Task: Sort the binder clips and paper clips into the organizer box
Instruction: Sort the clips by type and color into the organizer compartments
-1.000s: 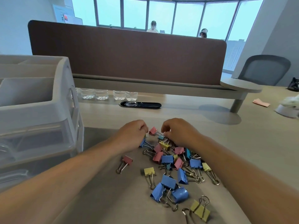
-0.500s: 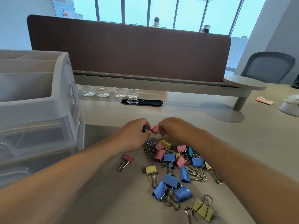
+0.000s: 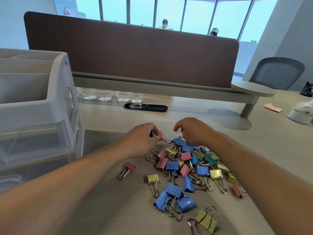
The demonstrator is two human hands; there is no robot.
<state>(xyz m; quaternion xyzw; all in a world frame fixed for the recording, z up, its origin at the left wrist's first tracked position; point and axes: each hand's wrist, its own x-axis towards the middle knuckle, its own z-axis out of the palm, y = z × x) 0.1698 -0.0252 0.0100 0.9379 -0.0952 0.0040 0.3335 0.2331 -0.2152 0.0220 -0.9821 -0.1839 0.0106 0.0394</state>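
Binder clips [image 3: 184, 160] are heaped in the lower centre of the frame, on the desk [image 3: 105, 119], with a few loose ones toward the bottom edge. The box [image 3: 55, 106] is stood at the left edge, well apart from the heap. At the top of the heap a pink clip [image 3: 160, 134] is pinched by the left hand [image 3: 141, 141], together with a small dark thing [image 3: 152, 133], perhaps a second clip. The fingers of the right hand [image 3: 193, 131] are curled, and a thin wire piece [image 3: 178, 131] seems to be pinched at their tips; whether it is a paper clip cannot be told.

The step in hand is judged to be the picking of pieces from the heap. It is done well if each clip is taken by its coloured body and not by the wire handles, because the handles are hooked into one another and neighbours could be dragged along.

The box is cut by the left edge, and what lies in its cloudy drawers [image 3: 33, 143] cannot be made out. Part of the heap is covered by the right forearm [image 3: 254, 167].
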